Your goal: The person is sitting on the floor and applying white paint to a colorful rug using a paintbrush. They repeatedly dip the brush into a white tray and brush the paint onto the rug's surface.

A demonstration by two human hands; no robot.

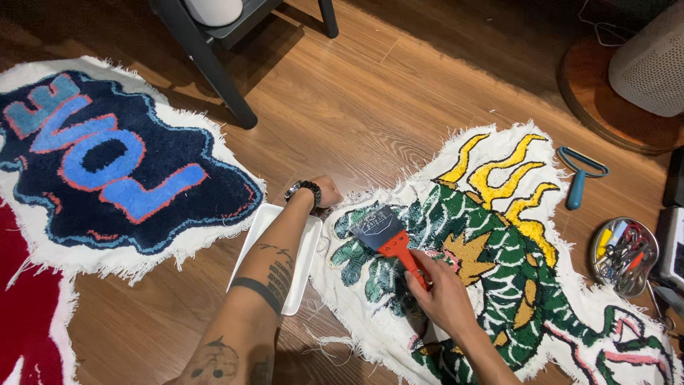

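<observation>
From the head view, the right hand grips the orange handle of a wide brush pressed on the green dragon rug on the floor, while the left hand closes on the rug's frayed edge. A slack hold could let the backing bunch and smear. The white tray crowds the left forearm; a blue roller and tool tin lie well right.

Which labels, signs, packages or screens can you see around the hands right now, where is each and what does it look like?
Lettered rug: on the floor at left, navy pile with big blue letters outlined in red, white frayed border.
Printed mark on the scraper blade: on the dragon rug, dark blade with pale print, orange handle in the right hand.
No packages or screens can be made out.
</observation>
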